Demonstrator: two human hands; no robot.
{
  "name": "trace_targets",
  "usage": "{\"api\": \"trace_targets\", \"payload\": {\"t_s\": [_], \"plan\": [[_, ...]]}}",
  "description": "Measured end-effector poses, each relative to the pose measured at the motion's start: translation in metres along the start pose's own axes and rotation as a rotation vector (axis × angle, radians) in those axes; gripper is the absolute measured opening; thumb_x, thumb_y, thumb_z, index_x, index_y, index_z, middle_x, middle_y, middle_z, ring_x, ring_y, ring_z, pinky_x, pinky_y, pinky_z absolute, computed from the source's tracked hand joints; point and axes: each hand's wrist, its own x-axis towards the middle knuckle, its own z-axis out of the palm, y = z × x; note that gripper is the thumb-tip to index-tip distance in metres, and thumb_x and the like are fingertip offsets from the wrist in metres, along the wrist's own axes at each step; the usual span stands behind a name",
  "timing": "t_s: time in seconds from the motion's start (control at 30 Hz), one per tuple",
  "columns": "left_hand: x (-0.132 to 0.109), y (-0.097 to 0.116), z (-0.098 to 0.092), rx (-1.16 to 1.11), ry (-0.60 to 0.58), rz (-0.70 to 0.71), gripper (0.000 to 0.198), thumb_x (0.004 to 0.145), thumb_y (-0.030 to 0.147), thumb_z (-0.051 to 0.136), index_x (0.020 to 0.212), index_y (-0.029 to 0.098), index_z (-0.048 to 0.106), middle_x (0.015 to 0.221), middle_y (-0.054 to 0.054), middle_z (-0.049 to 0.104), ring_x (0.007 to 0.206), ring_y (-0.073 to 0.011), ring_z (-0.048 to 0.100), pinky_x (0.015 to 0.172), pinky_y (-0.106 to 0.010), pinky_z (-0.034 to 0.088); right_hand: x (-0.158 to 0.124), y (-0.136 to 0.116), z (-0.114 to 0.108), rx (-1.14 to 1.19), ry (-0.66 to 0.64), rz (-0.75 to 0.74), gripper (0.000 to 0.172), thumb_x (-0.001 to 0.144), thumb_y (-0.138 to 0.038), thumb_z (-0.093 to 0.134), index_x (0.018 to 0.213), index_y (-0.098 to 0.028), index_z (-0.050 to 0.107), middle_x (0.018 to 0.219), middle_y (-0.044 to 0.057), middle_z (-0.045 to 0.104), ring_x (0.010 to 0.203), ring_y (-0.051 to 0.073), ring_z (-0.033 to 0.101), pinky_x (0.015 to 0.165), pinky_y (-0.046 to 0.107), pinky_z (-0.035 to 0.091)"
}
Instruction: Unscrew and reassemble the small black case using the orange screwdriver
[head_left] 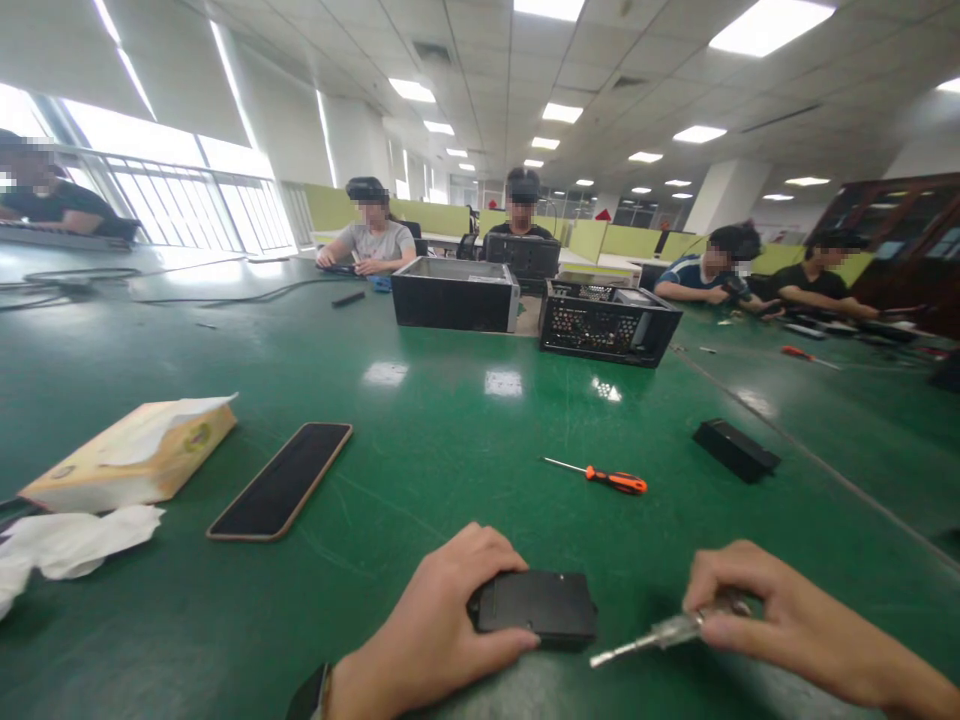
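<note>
- Left hand (442,620): fingers curled over the left end of a flat black box (536,605), thumb laid along its near edge. The grip is closed on it. A watch (311,695) shows at the wrist.
- Box: lies flat on the green table (450,420), close in front of the person, between the two hands. Its right end is free of the fingers.
- Right hand (780,610): fingers pinched shut round the handle of a thin silvery tool (652,635) (what kind I cannot tell). The shaft slants down and left, and its tip sits just beside the box's near right corner. Whether it touches I cannot tell.
- Screwdriver (600,477): orange handle, lying loose beyond the box, apart from both hands.
- Block (735,450): small, black, further right on the table.
- Phone (281,480): face up with a dark screen, left of centre.
- Tissue box (135,455): left of the phone, with a crumpled tissue (67,545) just in front of it.
- Two open computer cases (455,293) (607,320): side by side at mid-table.
- Other people: seated along the far side and at the right, hands at their own work.
</note>
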Motion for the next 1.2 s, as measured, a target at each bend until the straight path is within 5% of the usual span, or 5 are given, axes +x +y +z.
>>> {"api": "trace_targets", "payload": {"t_s": [0.47, 0.67, 0.97, 1.2], "plan": [[0.0, 0.002, -0.001, 0.04, -0.004, 0.012, 0.033, 0.077, 0.032, 0.078, 0.107, 0.022, 0.067, 0.103, -0.005, 0.066, 0.095, -0.0234, 0.059, 0.083, -0.034, 0.047, -0.008, -0.001, 0.049, 0.062, 0.077, 0.077, 0.038, 0.088, -0.055, 0.056, 0.075, -0.022, 0.07, 0.067, 0.001, 0.068, 0.07, 0.02, 0.062, 0.069, 0.032, 0.048], [0.0, 0.002, 0.0, 0.017, -0.004, 0.001, 0.032, 0.077, 0.031, 0.079, 0.106, 0.022, 0.067, 0.103, -0.004, 0.066, 0.096, -0.0229, 0.059, 0.084, -0.034, 0.046, -0.005, 0.001, 0.042, 0.04, 0.117, 0.079, 0.04, 0.089, -0.055, 0.055, 0.075, -0.021, 0.07, 0.067, 0.001, 0.068, 0.065, 0.018, 0.062, 0.066, 0.031, 0.048], [0.001, 0.001, 0.0, 0.008, 0.0, 0.001, 0.034, 0.073, 0.027, 0.081, 0.103, 0.022, 0.066, 0.101, -0.003, 0.065, 0.094, -0.0229, 0.058, 0.082, -0.033, 0.045, 0.013, -0.037, 0.024, -0.216, -0.08, -0.041, 0.018, 0.093, -0.04, 0.057, 0.097, -0.029, 0.071, 0.087, 0.001, 0.073, 0.078, 0.019, 0.065, 0.073, 0.029, 0.048], [-0.001, 0.002, 0.001, -0.007, 0.023, 0.007, 0.035, 0.074, 0.024, 0.079, 0.104, 0.021, 0.062, 0.1, -0.002, 0.064, 0.092, -0.0221, 0.057, 0.081, -0.032, 0.044, 0.02, -0.003, 0.063, -0.208, 0.005, -0.21, 0.031, 0.1, -0.033, 0.039, 0.09, -0.021, 0.065, 0.081, 0.006, 0.066, 0.078, 0.02, 0.059, 0.073, 0.033, 0.047]]}}
